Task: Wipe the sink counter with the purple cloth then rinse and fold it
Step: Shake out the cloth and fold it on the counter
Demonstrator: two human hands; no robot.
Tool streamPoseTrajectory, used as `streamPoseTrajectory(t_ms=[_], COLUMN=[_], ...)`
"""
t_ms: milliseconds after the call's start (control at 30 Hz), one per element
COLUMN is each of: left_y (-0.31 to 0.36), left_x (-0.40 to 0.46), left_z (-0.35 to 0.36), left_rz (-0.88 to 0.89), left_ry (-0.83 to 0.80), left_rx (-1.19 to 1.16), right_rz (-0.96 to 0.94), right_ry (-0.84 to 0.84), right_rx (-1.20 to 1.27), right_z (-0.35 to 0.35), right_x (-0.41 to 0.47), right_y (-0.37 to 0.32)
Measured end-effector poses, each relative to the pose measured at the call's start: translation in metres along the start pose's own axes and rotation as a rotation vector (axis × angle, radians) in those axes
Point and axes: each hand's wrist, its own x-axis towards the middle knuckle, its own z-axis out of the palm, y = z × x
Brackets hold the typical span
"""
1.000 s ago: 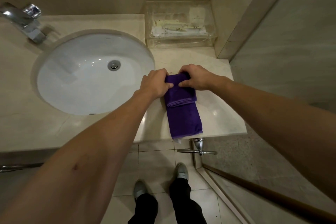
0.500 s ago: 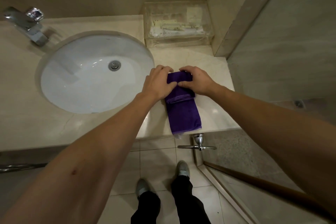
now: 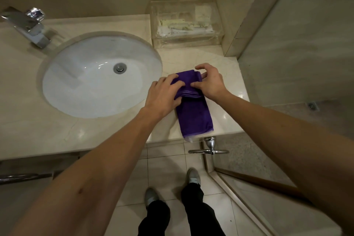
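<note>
The purple cloth [image 3: 193, 113] lies on the table [image 3: 226, 120] just to the right of the sink basin [image 3: 99, 76], as a long narrow strip whose near end slightly overhangs the table's front edge. Its far third is doubled back toward the person, making a thicker stack with layered hems showing.

It looks like soft terry: light, limp, with no stiffness of its own, and probably damp, so it should cling to the polished stone rather than slide. Folds will likely hold only if pressed flat. The best places to take hold are the two side edges of the doubled part, or the corners of the free near end, pinching through all layers so that none slips out.

The left hand [image 3: 162, 96] rests on the left side of the fold, its grip loosely curled with fingertips pressing the cloth down. The right hand [image 3: 209, 81] is at the right edge, thumb on the fold, the fingers spread and lifted, so its grip stands apart rather than clamped.

Compared with half a second ago, the right hand's fingers have lifted off the cloth and opened, whereas both hands then lay flat over the fold. The cloth itself has not shifted beside the basin.
</note>
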Motion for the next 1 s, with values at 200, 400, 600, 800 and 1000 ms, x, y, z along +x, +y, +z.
streamPoseTrajectory(t_ms=[200, 400, 600, 800, 1000], left_y=[-0.006, 0.000, 0.017, 0.033, 0.046], left_x=[-0.005, -0.013, -0.058, -0.099, -0.111], left_z=[0.012, 0.009, 0.009, 0.027, 0.057], left_rz=[0.035, 0.033, 0.077, 0.134, 0.094], left_ry=[-0.069, -0.061, -0.077, -0.143, 0.049], left_rx=[-0.060, -0.091, -0.076, 0.017, 0.080], right_rz=[-0.011, -0.059, -0.192, -0.247, -0.390], right_ry=[-0.026, -0.050, -0.112, -0.339, -0.227], right_rx=[-0.007, -0.072, -0.317, -0.605, -0.679], right_z=[0.007, -0.003, -0.017, -0.018, -0.005], right_x=[-0.005, -0.020, -0.083, -0.131, -0.135], right_y=[0.016, 0.011, 0.025, 0.052, 0.083])
